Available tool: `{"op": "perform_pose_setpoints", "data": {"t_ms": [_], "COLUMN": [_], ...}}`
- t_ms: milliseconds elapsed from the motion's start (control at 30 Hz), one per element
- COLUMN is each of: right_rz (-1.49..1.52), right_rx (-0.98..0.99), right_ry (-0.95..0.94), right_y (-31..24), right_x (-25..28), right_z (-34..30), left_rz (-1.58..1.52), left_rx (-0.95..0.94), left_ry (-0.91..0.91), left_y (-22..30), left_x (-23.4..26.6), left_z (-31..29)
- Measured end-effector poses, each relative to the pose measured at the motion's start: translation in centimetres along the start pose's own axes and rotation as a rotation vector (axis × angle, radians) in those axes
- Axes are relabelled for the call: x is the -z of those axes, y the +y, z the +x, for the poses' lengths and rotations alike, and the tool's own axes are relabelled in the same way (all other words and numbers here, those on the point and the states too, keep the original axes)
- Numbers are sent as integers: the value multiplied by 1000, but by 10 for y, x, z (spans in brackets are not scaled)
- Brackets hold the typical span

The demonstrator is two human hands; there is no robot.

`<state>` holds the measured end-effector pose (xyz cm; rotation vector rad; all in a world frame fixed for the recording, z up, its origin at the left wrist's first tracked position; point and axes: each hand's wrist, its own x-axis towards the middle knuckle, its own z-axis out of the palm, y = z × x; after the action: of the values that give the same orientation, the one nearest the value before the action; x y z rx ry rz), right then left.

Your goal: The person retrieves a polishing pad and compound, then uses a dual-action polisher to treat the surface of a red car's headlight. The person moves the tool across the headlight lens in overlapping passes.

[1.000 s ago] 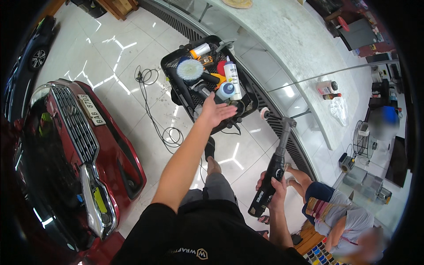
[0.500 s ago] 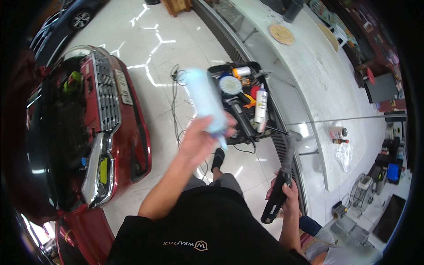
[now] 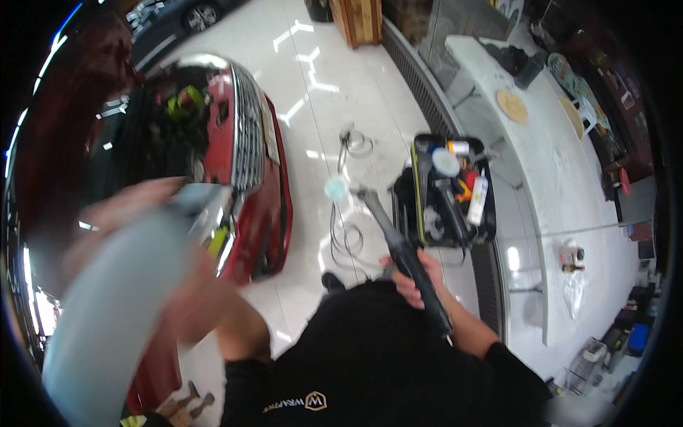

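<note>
My left hand (image 3: 196, 302) is closed around a large pale-blue plastic bottle (image 3: 114, 306), both smeared by motion. Its narrow end points toward the headlight of a red car (image 3: 260, 220), whose hood is raised. Near my waist, my right hand (image 3: 420, 277) grips the black body of a long-necked power tool, like a small polisher (image 3: 405, 260). Its slim neck slants up and left, away from me. Beside its tip shows a round light-blue patch (image 3: 336, 189); I cannot tell whether it lies on the floor or joins the tool.
A black open case (image 3: 418, 153) on the floor holds a second power tool, a white bottle and a round pad. Cables (image 3: 348, 245) lie coiled on the tiles. A glass-fronted white counter (image 3: 530, 178) runs along the right. A wooden box (image 3: 359, 25) stands far ahead.
My left hand has swung left with the bottle, from over the floor to the red car's front corner. The polisher's tip has swung left, away from the counter. My view has shifted left.
</note>
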<state>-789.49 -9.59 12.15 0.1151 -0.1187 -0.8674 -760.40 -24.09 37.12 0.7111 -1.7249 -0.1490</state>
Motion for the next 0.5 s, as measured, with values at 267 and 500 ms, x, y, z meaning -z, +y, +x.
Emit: {"op": "perform_pose_setpoints", "data": {"t_ms": [267, 500], "right_rz": [-66, -121], "right_rx": [-11, 14], "right_ry": [92, 101], "right_y": [30, 64], "right_x": [-7, 2], "right_z": [31, 51], "left_rz": [-30, -461], "left_rx": [-23, 142], "left_ry": [-79, -10], "left_y": [-25, -46], "left_x": [43, 60], "left_z": [-21, -63]}}
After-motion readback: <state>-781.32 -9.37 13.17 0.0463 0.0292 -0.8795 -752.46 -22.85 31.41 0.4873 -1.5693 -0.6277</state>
